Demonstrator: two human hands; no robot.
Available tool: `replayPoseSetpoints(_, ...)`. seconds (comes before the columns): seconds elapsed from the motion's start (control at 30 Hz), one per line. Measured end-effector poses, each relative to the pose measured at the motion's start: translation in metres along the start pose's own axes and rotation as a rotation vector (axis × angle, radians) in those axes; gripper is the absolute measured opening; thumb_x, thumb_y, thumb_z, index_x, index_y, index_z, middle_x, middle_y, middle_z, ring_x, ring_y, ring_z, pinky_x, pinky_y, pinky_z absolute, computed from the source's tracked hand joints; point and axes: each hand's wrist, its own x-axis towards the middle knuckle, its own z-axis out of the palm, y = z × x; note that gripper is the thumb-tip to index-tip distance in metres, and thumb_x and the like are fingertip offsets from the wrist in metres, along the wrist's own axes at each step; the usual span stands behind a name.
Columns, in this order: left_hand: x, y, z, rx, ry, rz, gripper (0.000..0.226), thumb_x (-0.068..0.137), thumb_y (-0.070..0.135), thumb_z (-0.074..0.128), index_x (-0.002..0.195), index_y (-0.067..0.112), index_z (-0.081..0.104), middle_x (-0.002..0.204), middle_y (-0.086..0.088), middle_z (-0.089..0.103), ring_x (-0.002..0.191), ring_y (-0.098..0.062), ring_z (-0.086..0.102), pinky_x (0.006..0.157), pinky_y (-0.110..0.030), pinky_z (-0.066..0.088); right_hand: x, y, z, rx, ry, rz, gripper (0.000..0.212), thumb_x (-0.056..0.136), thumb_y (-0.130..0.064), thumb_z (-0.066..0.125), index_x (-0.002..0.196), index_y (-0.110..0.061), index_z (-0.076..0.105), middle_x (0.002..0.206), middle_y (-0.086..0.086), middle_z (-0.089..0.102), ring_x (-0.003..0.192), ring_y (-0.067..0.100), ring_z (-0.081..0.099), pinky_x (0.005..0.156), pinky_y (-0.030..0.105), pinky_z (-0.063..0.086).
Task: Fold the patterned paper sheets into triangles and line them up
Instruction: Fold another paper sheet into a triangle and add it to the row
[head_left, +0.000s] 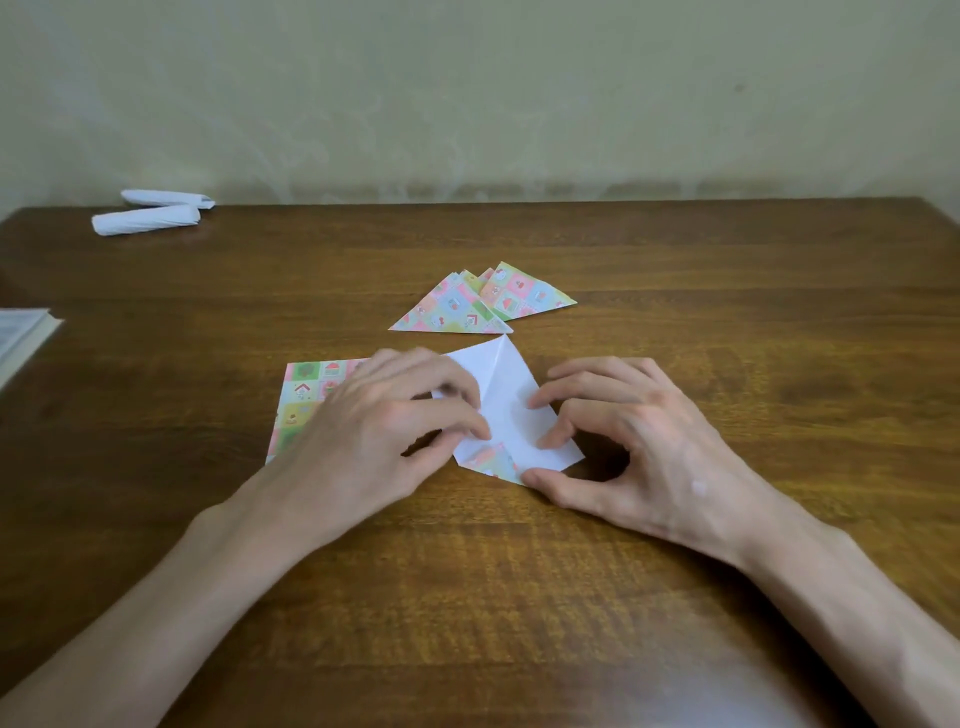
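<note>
The brown wooden counter (675, 312) carries two white paper rolls (145, 219) at its far left and a book (21, 332) at the left edge. Overlapping folded patterned triangles (457, 312) lie mid-counter. Nearer lie a flat patterned sheet (304, 400) and, just beside it, a white-side-up sheet (506, 374).

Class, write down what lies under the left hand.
Under the left hand lies a flat patterned sheet, its right part covered; the hand also holds the white-side-up sheet. Any further sheets beneath are hidden.

left grip (384, 431): bare, bare forearm | right grip (639, 447): bare, small spot on back
</note>
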Motion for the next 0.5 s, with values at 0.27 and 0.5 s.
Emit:
replayPoseSetpoints(0.27, -0.0018, -0.0008, -0.0078, -0.006, -0.069, 0.071, 0.020, 0.094, 0.048, 0.071, 0.104, 0.031, 0.076, 0.106, 0.020, 0.070, 0.097, -0.004, 0.065, 0.105, -0.041, 0.045, -0.0010, -0.0035, -0.0032, -0.007, -0.041, 0.013, 0.033, 0.090, -0.058, 0.069, 0.115, -0.036, 0.070, 0.120, -0.021, 0.063, 0.122, 0.001, 0.055, 0.104, 0.035, 0.039)
replayPoseSetpoints(0.5, -0.0018, -0.0005, -0.0051, 0.059, -0.045, 0.120, 0.024, 0.101, 0.043, 0.062, 0.102, 0.030, 0.082, 0.104, 0.015, 0.072, 0.094, -0.007, 0.068, 0.102, -0.043, 0.046, -0.0029, -0.0065, -0.0019, -0.018, -0.103, -0.013, 0.038, 0.090, -0.067, 0.064, 0.119, -0.044, 0.072, 0.123, -0.017, 0.054, 0.117, 0.001, 0.048, 0.100, 0.028, 0.036)
